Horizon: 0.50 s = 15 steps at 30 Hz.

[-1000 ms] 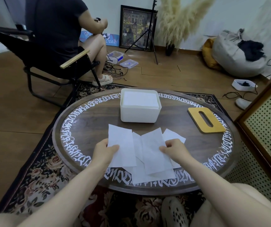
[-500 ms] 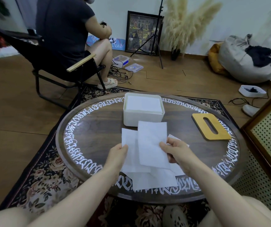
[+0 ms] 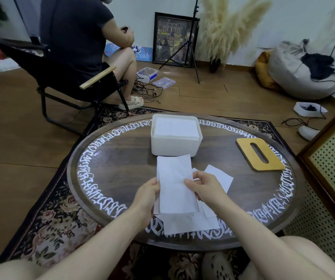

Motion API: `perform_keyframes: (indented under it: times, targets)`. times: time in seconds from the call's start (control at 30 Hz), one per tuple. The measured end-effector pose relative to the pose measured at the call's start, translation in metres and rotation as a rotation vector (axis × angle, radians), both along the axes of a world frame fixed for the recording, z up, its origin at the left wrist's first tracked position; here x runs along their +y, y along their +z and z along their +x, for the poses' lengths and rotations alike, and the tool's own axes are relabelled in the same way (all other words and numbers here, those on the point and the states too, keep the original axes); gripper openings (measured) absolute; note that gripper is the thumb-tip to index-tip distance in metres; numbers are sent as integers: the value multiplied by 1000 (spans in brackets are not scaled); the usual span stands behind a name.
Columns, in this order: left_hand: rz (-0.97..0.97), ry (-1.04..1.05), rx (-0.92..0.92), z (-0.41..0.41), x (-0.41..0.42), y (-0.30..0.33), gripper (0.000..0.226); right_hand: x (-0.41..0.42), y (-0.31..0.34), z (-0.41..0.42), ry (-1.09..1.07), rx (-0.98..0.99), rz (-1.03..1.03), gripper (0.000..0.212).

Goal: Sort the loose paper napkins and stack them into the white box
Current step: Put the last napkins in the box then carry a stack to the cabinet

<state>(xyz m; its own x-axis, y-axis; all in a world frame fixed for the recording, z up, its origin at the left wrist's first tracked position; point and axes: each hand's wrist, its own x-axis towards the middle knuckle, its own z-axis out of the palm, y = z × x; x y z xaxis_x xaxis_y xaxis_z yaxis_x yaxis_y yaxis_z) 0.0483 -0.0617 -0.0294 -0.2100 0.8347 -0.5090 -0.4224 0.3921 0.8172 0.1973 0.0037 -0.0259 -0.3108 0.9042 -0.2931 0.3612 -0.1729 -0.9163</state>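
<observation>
A white box (image 3: 175,147) stands at the far middle of the round table, with a flat stack of napkins (image 3: 176,128) inside. Just in front of it, two overlapped white napkins (image 3: 173,182) are lifted over the table. My left hand (image 3: 146,196) grips their left edge and my right hand (image 3: 205,187) pinches their right edge. Several loose napkins (image 3: 191,223) lie under and behind my hands near the table's front edge, one corner (image 3: 220,176) poking out to the right.
A yellow wooden lid with a slot (image 3: 260,153) lies at the table's right. A person sits in a black folding chair (image 3: 65,81) beyond the table on the left. A perforated cabinet (image 3: 332,178) stands close on the right.
My hands each picked up a napkin and brought them together into one overlapped pair above the table, nearer the box. The camera view tilted up slightly.
</observation>
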Motion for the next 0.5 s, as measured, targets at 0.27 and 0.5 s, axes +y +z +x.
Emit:
perform_keyframes:
  times: [0.27, 0.5]
  targets:
    - [10, -7, 20, -5, -2, 0, 24, -4, 2, 2, -49, -52, -3, 26]
    - [25, -43, 53, -4, -1, -4, 27, -3, 0, 12, 50, -79, -200, 27]
